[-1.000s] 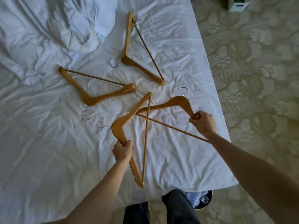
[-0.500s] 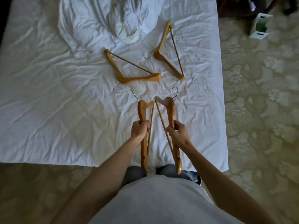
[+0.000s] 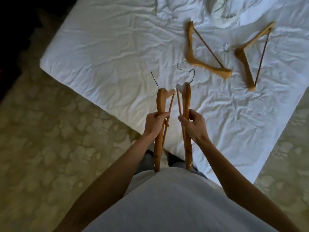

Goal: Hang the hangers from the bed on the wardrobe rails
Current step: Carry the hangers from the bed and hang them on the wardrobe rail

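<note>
My left hand point(image 3: 154, 122) grips a wooden hanger point(image 3: 160, 101) seen edge-on, its metal hook pointing away from me. My right hand point(image 3: 194, 123) grips a second wooden hanger point(image 3: 186, 97) the same way, close beside the first. Both are held in front of my body above the corner of the bed point(image 3: 108, 52). Two more wooden hangers lie flat on the white sheet: one point(image 3: 199, 61) in the middle and one point(image 3: 245, 64) to its right. No wardrobe or rail is in view.
Crumpled white bedding point(image 3: 217, 9) is bunched at the top of the bed. Patterned carpet point(image 3: 41, 139) surrounds the bed on the left and at the lower right. The far left edge is dark.
The view has swung left, so the bed now sits diagonally to the right. Both hangers stay gripped, lifted off the sheet since a second ago and held side by side.
</note>
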The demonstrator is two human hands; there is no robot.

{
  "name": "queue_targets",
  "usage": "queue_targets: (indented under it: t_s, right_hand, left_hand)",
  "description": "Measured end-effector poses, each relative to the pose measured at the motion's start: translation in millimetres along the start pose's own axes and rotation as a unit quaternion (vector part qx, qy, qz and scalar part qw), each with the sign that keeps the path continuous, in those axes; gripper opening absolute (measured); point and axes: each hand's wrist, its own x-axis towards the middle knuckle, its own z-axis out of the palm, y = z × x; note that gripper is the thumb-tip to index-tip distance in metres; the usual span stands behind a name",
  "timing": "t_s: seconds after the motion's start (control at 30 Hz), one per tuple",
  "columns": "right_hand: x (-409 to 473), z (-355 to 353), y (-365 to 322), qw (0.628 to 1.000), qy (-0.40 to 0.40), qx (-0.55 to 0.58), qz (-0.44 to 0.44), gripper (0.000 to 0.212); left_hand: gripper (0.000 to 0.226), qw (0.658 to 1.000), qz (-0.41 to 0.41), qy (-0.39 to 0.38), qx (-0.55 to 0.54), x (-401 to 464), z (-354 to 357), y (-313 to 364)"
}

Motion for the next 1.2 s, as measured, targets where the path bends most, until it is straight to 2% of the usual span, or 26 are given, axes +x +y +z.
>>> queue_targets:
  t_s: [0.17, 0.43, 0.53, 0.87, 1.1, 1.2]
  right_hand:
    - [-13.2, 88.9, -41.7, 0.995, -0.065, -0.063, -0.043, 0.021]
    - [-58.9, 287.4, -115.7, 0.975, -0.144, -0.125, -0.114, 0.009]
    - [-79.8, 357.1, -143.4, 0.964, -0.174, -0.141, -0.146, 0.015]
    - [-122.7, 525.6, -200.1, 0.907, -0.291, -0.214, -0.218, 0.018]
    - [-133.2, 661.5, -236.4, 0.884, -0.359, -0.206, -0.216, 0.014]
    - [-131.5, 735.5, -256.5, 0.882, -0.374, -0.195, -0.211, 0.02]
  left_hand:
    - [0.022, 0.997, -0.012, 0.007, -0.079, -11.6, -101.8, -35.4]
    - [0.025, 0.97, -0.024, 0.133, -0.204, -26.7, -278.4, -116.7]
    - [0.026, 0.957, -0.029, 0.18, -0.224, -35.8, -343.1, -147.2]
    - [0.027, 0.902, -0.009, 0.282, -0.327, -55.5, -498.6, -224.4]
    - [0.029, 0.885, 0.001, 0.33, -0.329, -27.5, -618.9, -254.8]
    - [0.029, 0.879, 0.012, 0.348, -0.326, -9.0, -690.9, -268.2]
